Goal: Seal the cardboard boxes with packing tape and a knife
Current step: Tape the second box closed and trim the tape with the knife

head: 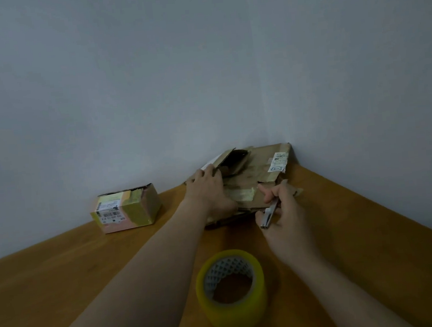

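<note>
A flat brown cardboard box (259,169) with a white label lies in the table's far corner, one flap at its left end standing partly open. My left hand (208,190) presses down on its top, fingers spread toward that flap. My right hand (284,209) grips a slim metal knife (269,215) at the box's near right edge, index finger stretched toward a strip of yellowish tape on the lid. The knife's tip is hidden behind my fingers. A roll of yellow packing tape (231,291) stands on the table between my forearms.
A smaller box (128,208) wrapped in yellow tape, with a barcode label, sits at the back left against the wall. The wooden table (63,283) meets grey walls at the far corner and its right edge slants down to the right.
</note>
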